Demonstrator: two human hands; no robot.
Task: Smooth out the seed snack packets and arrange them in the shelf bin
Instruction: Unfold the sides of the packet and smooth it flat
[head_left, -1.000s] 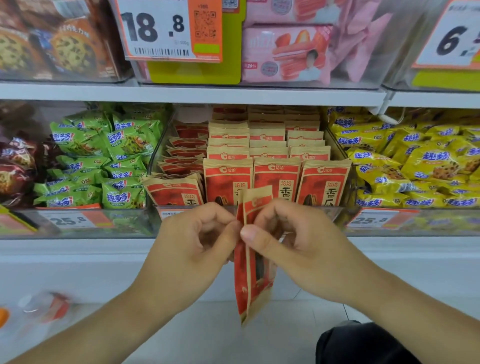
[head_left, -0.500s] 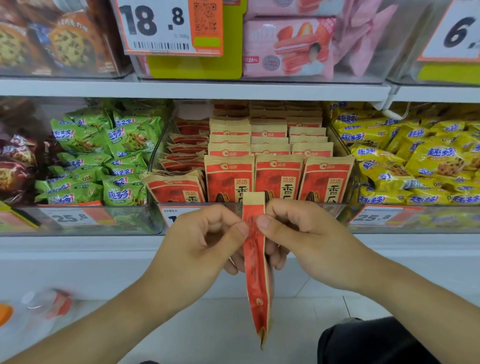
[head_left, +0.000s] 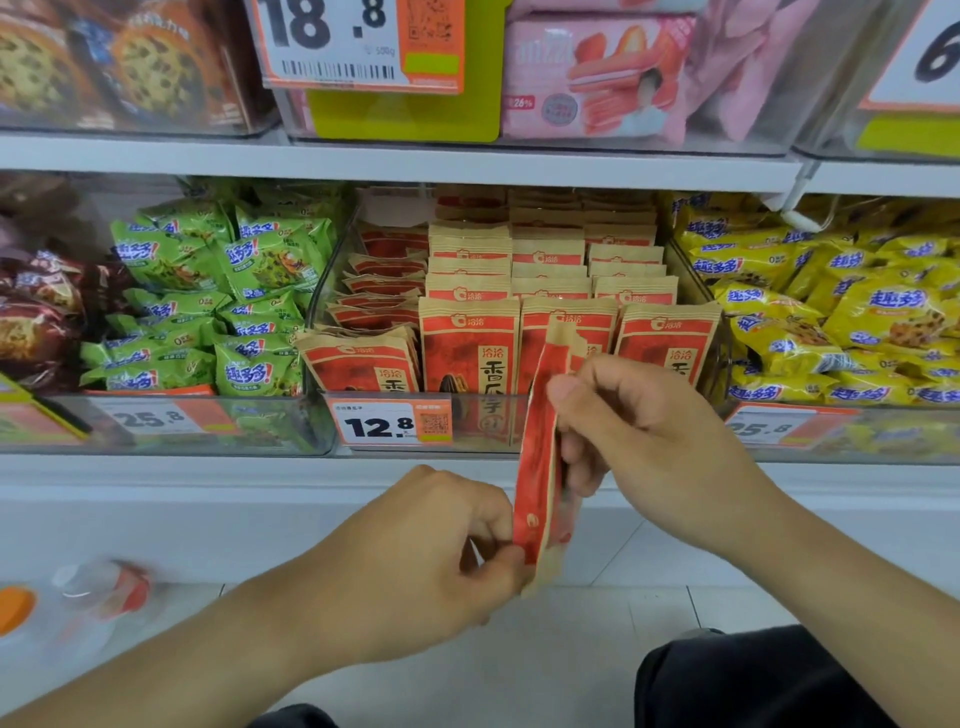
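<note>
In front of the middle shelf, a red and tan seed packet (head_left: 540, 457) is held upright and edge-on to the camera, so only its narrow side shows. The right hand (head_left: 639, 431) grips the packet near its top, thumb pressed on the near face and the other fingers curled behind it. The left hand (head_left: 441, 551) pinches the bottom end between thumb and curled fingers. The packet hangs just in front of the clear shelf bin (head_left: 498, 415), its upper end overlapping the bin's front wall, its lower end below the shelf edge.

Inside the bin, matching seed packets (head_left: 467, 353) stand upright in neat rows at the middle and right, facing forward. On the bin's left side another lot of the same packets (head_left: 363, 364) leans backward in a looser stack. A price tag (head_left: 389, 423) reading 12.8 is fixed to the bin's front at the left.

To the left sits a bin of green snack bags (head_left: 218, 291), heaped loosely, and to the right a bin of yellow snack bags (head_left: 831, 312) (also in a heap). On the shelf above are pink biscuit packs (head_left: 592, 78) and a price tag reading 18.8 (head_left: 332, 41). Low at the left, a blurred bottle (head_left: 98, 592) lies on the pale floor.
</note>
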